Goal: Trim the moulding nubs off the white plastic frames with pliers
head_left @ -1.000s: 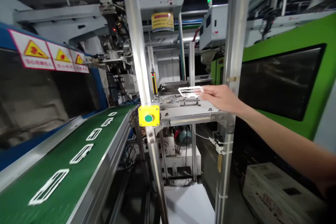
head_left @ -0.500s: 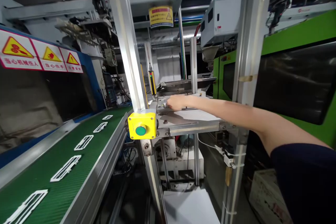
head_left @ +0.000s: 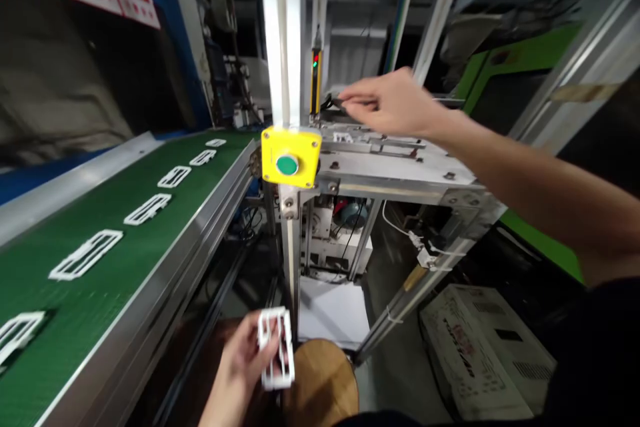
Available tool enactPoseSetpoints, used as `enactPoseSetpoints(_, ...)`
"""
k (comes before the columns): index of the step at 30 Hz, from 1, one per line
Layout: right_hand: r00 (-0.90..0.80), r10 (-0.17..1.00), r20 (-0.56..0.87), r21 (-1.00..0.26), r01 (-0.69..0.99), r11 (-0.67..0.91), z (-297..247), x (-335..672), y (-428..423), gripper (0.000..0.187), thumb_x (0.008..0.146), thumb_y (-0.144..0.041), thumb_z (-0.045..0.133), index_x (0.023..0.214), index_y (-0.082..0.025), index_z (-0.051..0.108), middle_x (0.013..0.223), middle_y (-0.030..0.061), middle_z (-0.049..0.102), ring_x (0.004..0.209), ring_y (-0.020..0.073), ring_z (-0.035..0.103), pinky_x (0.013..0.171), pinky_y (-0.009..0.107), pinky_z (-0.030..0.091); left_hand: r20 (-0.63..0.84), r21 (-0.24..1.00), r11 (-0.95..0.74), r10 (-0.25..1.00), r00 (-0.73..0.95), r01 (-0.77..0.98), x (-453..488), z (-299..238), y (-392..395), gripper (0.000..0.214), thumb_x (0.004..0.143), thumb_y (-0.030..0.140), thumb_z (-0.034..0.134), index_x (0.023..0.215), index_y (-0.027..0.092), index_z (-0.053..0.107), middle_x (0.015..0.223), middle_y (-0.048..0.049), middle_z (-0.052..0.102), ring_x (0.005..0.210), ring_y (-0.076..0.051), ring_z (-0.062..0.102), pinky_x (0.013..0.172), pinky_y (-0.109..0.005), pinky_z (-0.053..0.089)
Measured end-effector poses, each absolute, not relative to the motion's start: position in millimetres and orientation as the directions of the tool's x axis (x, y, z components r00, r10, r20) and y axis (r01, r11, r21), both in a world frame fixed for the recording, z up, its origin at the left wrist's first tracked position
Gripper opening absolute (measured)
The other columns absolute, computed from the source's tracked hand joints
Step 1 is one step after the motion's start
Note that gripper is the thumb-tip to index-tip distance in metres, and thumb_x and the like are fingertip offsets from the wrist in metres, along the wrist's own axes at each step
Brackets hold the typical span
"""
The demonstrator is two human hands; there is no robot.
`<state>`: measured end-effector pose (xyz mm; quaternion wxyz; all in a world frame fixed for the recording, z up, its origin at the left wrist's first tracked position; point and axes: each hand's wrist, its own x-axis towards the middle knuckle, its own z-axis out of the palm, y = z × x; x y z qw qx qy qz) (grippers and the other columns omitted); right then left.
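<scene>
Left hand (head_left: 243, 359): clamped on a white frame (head_left: 289, 348), thumb across it, near a round brown seat (head_left: 325, 383).
Grip risk: slim bars, so hard thumb pressure could bend them; a slack pinch could drop the piece.
Right hand (head_left: 395, 103): fingers curled above the metal fixture (head_left: 375, 147); whether tips meet, cannot tell.
Fixture risk: lowered carelessly, knuckles could scrape hardware.
Button box (head_left: 305, 150): near that hand; stray wrist could press it.
</scene>
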<state>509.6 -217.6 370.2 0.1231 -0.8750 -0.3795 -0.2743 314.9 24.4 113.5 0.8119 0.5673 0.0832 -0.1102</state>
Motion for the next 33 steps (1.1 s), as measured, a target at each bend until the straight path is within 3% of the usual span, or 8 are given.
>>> enactPoseSetpoints(2, 0.423, 0.745, 0.516, 0.033, 0.859, -0.510, 362, 471, -220, 0.039, 0.092, -0.032, 0.039, 0.105, -0.005, 0.064, 0.094, 0.0019, 0.068, 0.086, 0.0078, 0.062, 0.079, 0.027, 0.045, -0.152, 0.905, 0.388, -0.093, 0.984, 0.177, 325, 122, 19, 0.044, 0.073, 0.027, 0.077, 0.112, 0.028, 0.058, 0.080, -0.0001, 0.062, 0.060, -0.012, 0.057, 0.050, -0.020, 0.046)
enactPoseSetpoints(5, 0.208, 0.907, 0.366, 0.044, 0.970, -0.240, 333, 421, -221, 0.027, 0.085, -0.028, 0.059, 0.107, -0.015, 0.066, 0.106, 0.0037, 0.068, 0.100, 0.0136, 0.062, 0.089, 0.030, 0.049, 0.021, 0.844, 0.508, -0.351, 0.936, 0.172, 353, 148, 4, 0.049, 0.072, 0.021, 0.076, 0.117, 0.022, 0.057, 0.073, -0.0007, 0.060, 0.048, -0.007, 0.051, 0.041, -0.014, 0.039)
enactPoseSetpoints(8, 0.067, 0.958, 0.279, 0.002, 0.998, -0.070, 305, 398, -222, 0.034, 0.082, -0.022, 0.065, 0.115, -0.015, 0.062, 0.125, 0.0098, 0.059, 0.119, 0.0186, 0.053, 0.099, 0.033, 0.047, 0.179, 0.753, 0.610, -0.552, 0.815, 0.247, 376, 173, -25, 0.041, 0.070, 0.015, 0.076, 0.109, 0.016, 0.062, 0.066, -0.0014, 0.059, 0.044, -0.006, 0.050, 0.040, -0.012, 0.039)
enactPoseSetpoints(13, -0.040, 0.956, 0.292, 0.059, 0.998, 0.024, 313, 391, -237, 0.019, 0.090, -0.010, 0.049, 0.097, -0.012, 0.067, 0.095, 0.0093, 0.071, 0.094, 0.0144, 0.065, 0.087, 0.025, 0.052, 0.340, 0.654, 0.634, -0.733, 0.589, 0.412, 387, 188, -65, 0.042, 0.071, 0.018, 0.075, 0.111, 0.015, 0.063, 0.065, -0.0048, 0.062, 0.040, -0.006, 0.049, 0.037, -0.012, 0.038)
enactPoseSetpoints(18, 0.222, 0.904, 0.366, -0.078, 0.975, -0.208, 341, 398, -253, 0.015, 0.091, -0.019, 0.052, 0.094, -0.016, 0.067, 0.080, 0.0030, 0.070, 0.074, 0.0088, 0.066, 0.068, 0.015, 0.050, 0.324, 0.615, 0.716, -0.612, 0.722, 0.331, 388, 197, -71, 0.026, 0.078, 0.018, 0.069, 0.103, 0.010, 0.070, 0.076, -0.0114, 0.067, 0.055, -0.009, 0.059, 0.054, -0.016, 0.048)
enactPoseSetpoints(25, 0.203, 0.917, 0.342, -0.099, 0.979, -0.180, 343, 412, -261, 0.018, 0.090, -0.021, 0.054, 0.099, -0.016, 0.068, 0.093, 0.0044, 0.071, 0.087, 0.0100, 0.066, 0.079, 0.018, 0.051, 0.058, 0.677, 0.649, -0.517, 0.854, 0.347, 388, 221, -66, 0.022, 0.068, 0.013, 0.077, 0.089, 0.007, 0.074, 0.066, -0.0085, 0.067, 0.045, -0.005, 0.054, 0.044, -0.010, 0.043)
enactPoseSetpoints(28, 0.209, 0.905, 0.372, -0.015, 0.976, -0.219, 349, 412, -266, 0.020, 0.090, -0.021, 0.055, 0.105, -0.015, 0.067, 0.102, 0.0054, 0.070, 0.100, 0.0119, 0.064, 0.088, 0.022, 0.050, 0.037, 0.696, 0.652, -0.451, 0.892, 0.301, 392, 231, -69, 0.028, 0.059, 0.013, 0.083, 0.085, 0.009, 0.073, 0.065, -0.0057, 0.066, 0.046, -0.006, 0.054, 0.043, -0.011, 0.043)
enactPoseSetpoints(33, 0.202, 0.851, 0.485, 0.338, 0.854, -0.395, 344, 409, -270, 0.033, 0.090, -0.027, 0.055, 0.117, -0.011, 0.060, 0.124, 0.0107, 0.061, 0.121, 0.0187, 0.052, 0.102, 0.035, 0.045, 0.175, 0.790, 0.603, -0.049, 0.983, -0.111, 399, 242, -84, 0.018, 0.068, 0.019, 0.078, 0.074, 0.013, 0.062, 0.067, -0.0037, 0.068, 0.061, -0.012, 0.063, 0.057, -0.017, 0.050)
